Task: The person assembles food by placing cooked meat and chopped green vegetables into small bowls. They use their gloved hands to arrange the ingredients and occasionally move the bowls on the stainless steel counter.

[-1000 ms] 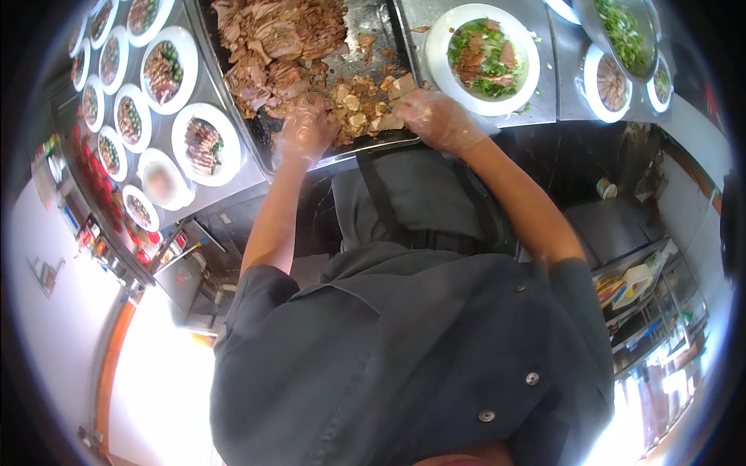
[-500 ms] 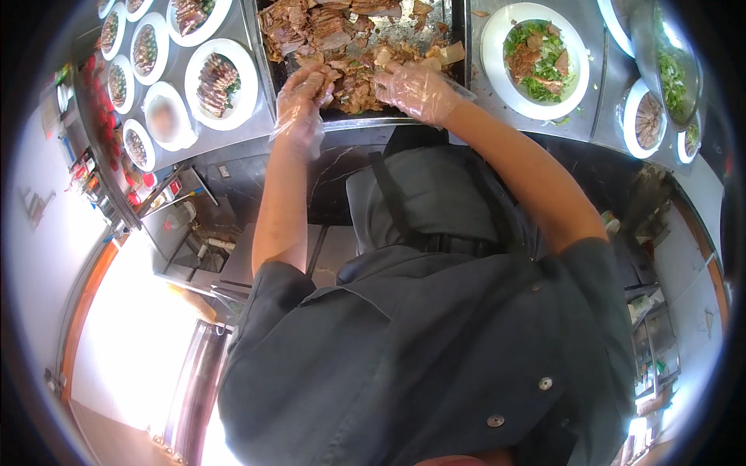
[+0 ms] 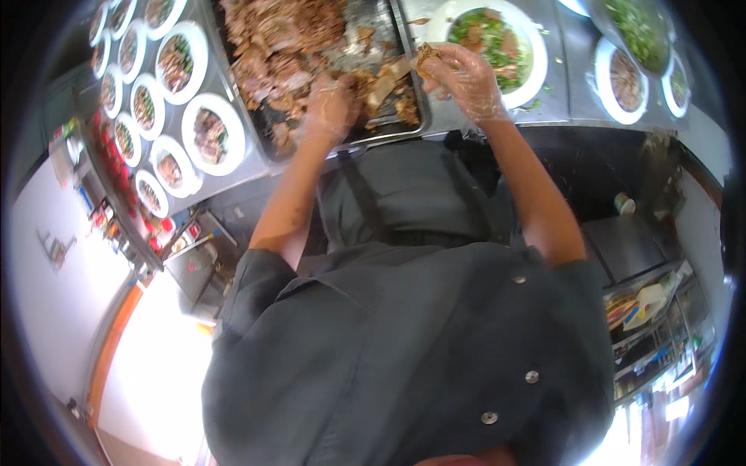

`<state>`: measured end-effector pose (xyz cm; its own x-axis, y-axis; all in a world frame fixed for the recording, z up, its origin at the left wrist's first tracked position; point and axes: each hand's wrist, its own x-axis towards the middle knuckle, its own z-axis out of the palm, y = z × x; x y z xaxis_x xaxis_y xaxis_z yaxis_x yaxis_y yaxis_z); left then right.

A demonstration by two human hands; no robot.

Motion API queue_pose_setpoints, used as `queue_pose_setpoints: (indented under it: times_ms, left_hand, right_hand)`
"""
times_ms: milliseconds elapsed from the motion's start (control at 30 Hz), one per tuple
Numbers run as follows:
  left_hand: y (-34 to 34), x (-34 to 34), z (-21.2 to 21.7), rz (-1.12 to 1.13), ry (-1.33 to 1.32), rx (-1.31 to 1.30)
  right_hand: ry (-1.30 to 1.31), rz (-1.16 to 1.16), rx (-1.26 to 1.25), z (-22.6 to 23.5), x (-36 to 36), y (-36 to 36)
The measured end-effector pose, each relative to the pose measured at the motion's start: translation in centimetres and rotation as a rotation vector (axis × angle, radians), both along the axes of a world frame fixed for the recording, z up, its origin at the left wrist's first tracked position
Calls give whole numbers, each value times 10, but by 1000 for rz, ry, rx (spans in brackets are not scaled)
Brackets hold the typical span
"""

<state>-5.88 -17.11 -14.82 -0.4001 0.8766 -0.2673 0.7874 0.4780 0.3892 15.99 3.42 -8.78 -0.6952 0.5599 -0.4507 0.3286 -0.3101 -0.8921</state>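
Note:
Both my hands wear clear plastic gloves. My left hand (image 3: 332, 106) reaches down into a dark metal tray (image 3: 374, 19), its fingers curled into the meat and partly hidden. Cooked sliced meat (image 3: 272, 43) covers much of the tray, with loose scraps toward the front. Beyond the tray's right edge, my right hand (image 3: 462, 80) pinches a small browned piece of meat (image 3: 425, 60). That hand is raised at the left rim of a white bowl (image 3: 537, 58), which holds chopped greens with some meat on top (image 3: 497, 45).
Several white bowls (image 3: 239, 140) of meat and greens crowd the counter left of the tray. At right are a bowl of sliced meat (image 3: 624, 81) and a metal bowl of chopped greens (image 3: 639, 31). Green bits and meat scraps lie on the counter.
My right hand has left the tray and moved right to the bowl with a piece of meat. My left hand has shifted right within the tray. The view has turned and moved slightly.

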Motion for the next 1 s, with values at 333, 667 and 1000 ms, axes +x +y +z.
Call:
queue_pose_setpoints:
  times_ms: [333, 667, 1000]
  left_hand:
    - [45, -21, 47, 445, -593, -236]
    - [158, 49, 68, 252, -1092, 146]
    - [230, 117, 52, 433, -1087, 193]
  right_hand:
    - [-203, -249, 352, -44, 92, 35]
    - [-424, -150, 613, -40, 89, 34]
    - [-537, -200, 854, -46, 105, 18]
